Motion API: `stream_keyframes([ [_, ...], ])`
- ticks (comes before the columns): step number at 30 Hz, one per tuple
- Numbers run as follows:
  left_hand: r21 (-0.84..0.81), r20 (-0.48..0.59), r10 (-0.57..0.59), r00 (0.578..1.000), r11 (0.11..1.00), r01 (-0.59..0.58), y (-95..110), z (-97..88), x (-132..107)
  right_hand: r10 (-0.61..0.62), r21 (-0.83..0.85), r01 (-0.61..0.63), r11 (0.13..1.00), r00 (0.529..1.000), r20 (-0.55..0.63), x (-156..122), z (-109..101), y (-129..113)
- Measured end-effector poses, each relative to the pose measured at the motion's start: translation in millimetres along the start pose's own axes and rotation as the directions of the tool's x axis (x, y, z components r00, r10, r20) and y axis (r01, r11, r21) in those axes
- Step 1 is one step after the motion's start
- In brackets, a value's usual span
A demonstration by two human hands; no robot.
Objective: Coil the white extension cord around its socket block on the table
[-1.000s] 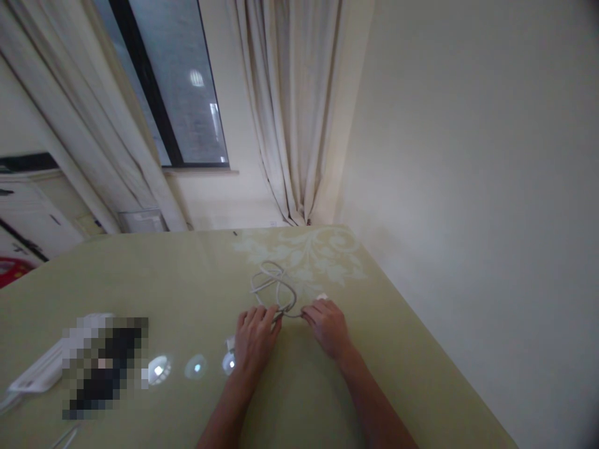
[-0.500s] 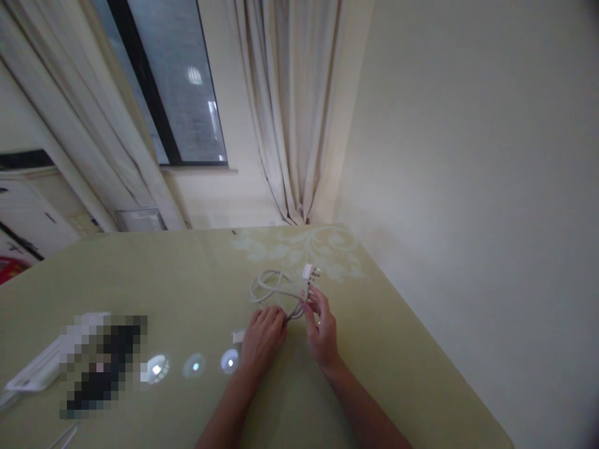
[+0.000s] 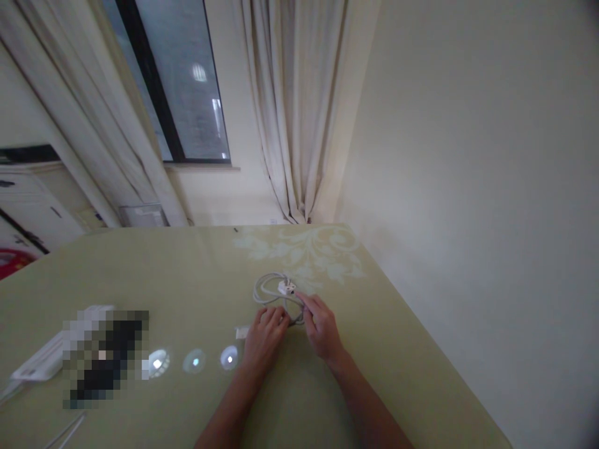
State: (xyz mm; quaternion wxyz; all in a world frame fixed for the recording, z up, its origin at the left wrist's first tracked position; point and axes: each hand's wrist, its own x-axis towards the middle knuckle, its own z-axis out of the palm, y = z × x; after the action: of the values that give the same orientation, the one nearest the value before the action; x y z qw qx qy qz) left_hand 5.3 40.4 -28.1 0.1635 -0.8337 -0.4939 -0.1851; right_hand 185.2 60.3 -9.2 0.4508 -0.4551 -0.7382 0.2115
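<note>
A light grey cable [image 3: 256,292] lies in loose loops on the table, with a white power plug [image 3: 287,287] resting over the loops. My left hand [image 3: 266,335] presses down on the near part of the coil, its fingers curled over the cable. On the right side of the loops, my right hand [image 3: 322,327] has its thumb and fingers closed at the cable, its index fingertip close to the plug. A small white block [image 3: 242,332] sits beside my left knuckles, partly covered by the hand.
The pale green table [image 3: 187,280] has a white floral pattern at its far right corner. To the left lie a white flat object [image 3: 37,365] and a dark pixelated item [image 3: 110,358]. A wall [image 3: 468,187] runs along the right edge; a curtain [image 3: 294,112] hangs behind.
The plug has moved left and down, from upright above my right fingers to lying over the cable loops. My right hand followed slightly; my left hand stays on the coil.
</note>
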Motion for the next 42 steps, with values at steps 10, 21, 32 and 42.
stream_keyframes([
  [10, -0.034, -0.051, -0.096, 0.994, 0.995, 0.094, -5, 7.0, -12, 0.014, 0.0, -0.014, 1.0, 0.994, 0.111, 2, 0, -4],
  [21, -0.015, -0.186, -0.141, 0.972, 0.99, 0.141, -8, -1.6, -19, 0.083, -0.034, -0.082, 0.996, 0.996, 0.043, 0, 5, 0],
  [32, -0.031, -0.386, -0.178, 0.905, 0.983, 0.18, -28, -7.4, -10, 0.125, 0.296, -0.122, 0.947, 0.992, 0.009, -4, 15, -2],
  [42, -0.038, -0.245, -0.332, 0.911, 0.942, 0.333, -13, 12.9, -10, 0.387, 0.673, -0.352, 0.651, 0.916, 0.106, -7, 43, -2],
])
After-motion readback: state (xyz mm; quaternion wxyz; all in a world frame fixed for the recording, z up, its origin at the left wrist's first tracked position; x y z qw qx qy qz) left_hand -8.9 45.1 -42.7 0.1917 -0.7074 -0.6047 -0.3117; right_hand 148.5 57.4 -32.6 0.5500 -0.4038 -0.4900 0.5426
